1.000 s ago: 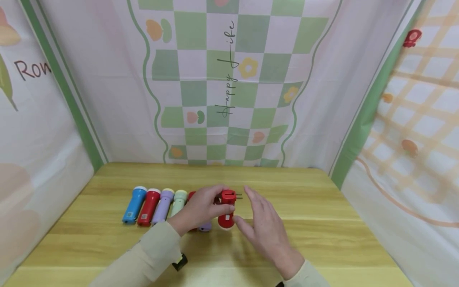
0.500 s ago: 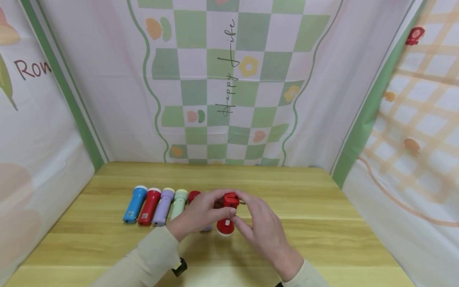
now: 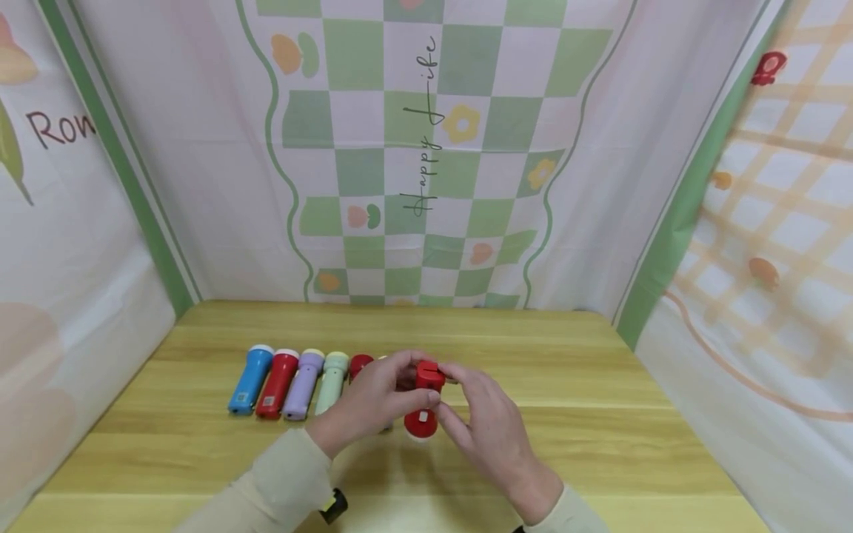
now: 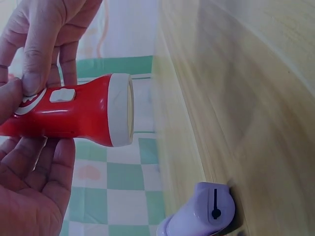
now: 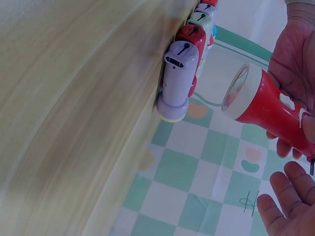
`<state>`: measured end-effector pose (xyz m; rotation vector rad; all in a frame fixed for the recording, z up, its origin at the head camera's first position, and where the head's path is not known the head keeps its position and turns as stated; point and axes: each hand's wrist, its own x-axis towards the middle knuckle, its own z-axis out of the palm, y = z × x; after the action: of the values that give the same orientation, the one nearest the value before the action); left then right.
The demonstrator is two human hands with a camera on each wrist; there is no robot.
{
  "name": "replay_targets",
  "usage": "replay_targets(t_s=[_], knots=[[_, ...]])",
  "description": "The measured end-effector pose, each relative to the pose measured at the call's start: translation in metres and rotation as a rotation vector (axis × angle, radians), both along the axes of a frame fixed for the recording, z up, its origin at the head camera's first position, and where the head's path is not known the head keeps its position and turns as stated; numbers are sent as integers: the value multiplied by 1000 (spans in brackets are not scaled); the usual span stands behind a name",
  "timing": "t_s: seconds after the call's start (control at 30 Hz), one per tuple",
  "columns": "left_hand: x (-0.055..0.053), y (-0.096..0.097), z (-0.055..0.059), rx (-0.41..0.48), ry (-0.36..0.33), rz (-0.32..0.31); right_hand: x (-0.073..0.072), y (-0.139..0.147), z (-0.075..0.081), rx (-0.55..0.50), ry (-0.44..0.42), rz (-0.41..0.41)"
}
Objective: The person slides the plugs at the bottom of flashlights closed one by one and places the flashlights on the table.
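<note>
A red flashlight with a white rim points lens-down above the table. My left hand grips its body, thumb on the near side and fingers behind. My right hand pinches the tail end between forefinger and thumb, where metal plug prongs stick out sideways. In the left wrist view, a white switch shows on the red barrel, and the right thumb presses beside it. The right wrist view shows a prong close above the right hand's spread fingers.
Left of the hands lies a row of flashlights: blue, red, lilac, mint and another red one. A lilac one ends the row, mostly hidden by the left hand from above. Printed curtains enclose the wooden table.
My right hand has moved in from beside the flashlight, its forefinger and thumb now on the tail end. The flashlight has dipped slightly, and its prongs have swung down a little.
</note>
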<state>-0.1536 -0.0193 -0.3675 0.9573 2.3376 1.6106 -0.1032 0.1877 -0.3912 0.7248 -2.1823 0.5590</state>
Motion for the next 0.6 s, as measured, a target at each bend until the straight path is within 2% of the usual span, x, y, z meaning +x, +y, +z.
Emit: replay_targets(t_s=[0.13,0.6], knots=[[3,-1,1,5,3,18,0,-1,1,-4,15,7],[11,-3,2,-8,85,71,0,-3,1,-24,35,47]])
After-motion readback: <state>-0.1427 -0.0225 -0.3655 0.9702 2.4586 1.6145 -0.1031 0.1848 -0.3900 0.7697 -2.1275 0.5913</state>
